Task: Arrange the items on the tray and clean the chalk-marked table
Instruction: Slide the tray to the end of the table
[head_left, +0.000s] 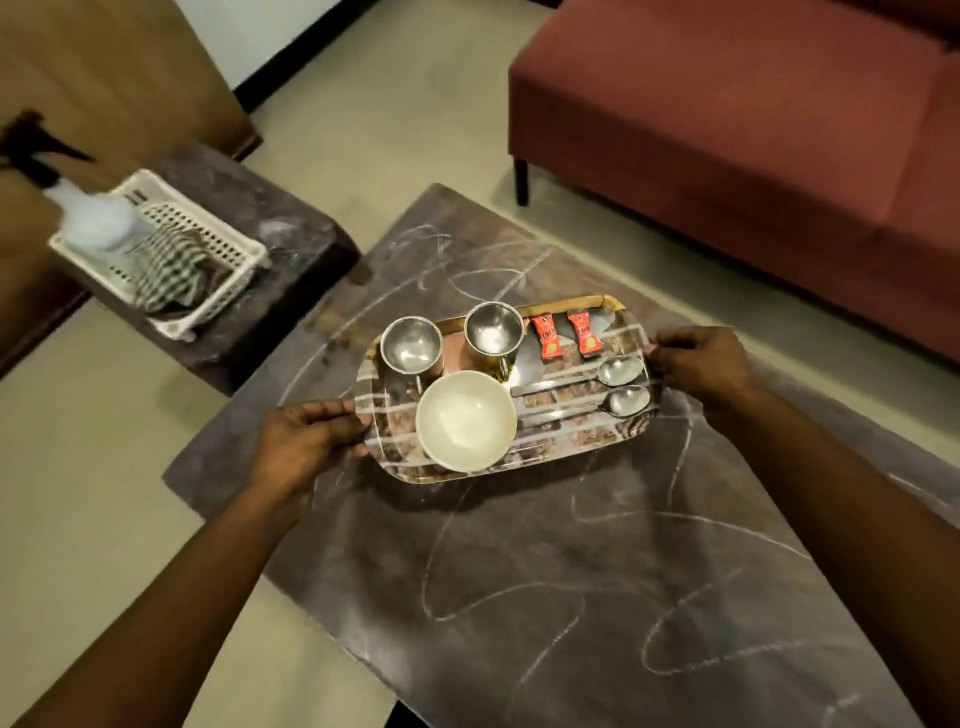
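A patterned tray (571, 436) is over the dark table (545, 571), which is covered in white chalk scribbles. On the tray stand two steel cups (413, 345) (492, 328), a white bowl (466, 421), two red sachets (545, 338) (584, 332) and two steel spoons (618, 370) (626, 401). My left hand (306, 441) grips the tray's left end. My right hand (698, 364) grips its right end. Whether the tray rests on the table or is lifted, I cannot tell.
A second dark side table (291, 270) stands at the left and carries a white plastic basket (228, 260) with a checked cloth (169, 265) and a white spray bottle (98, 218). A red sofa (753, 130) sits behind the table at the right.
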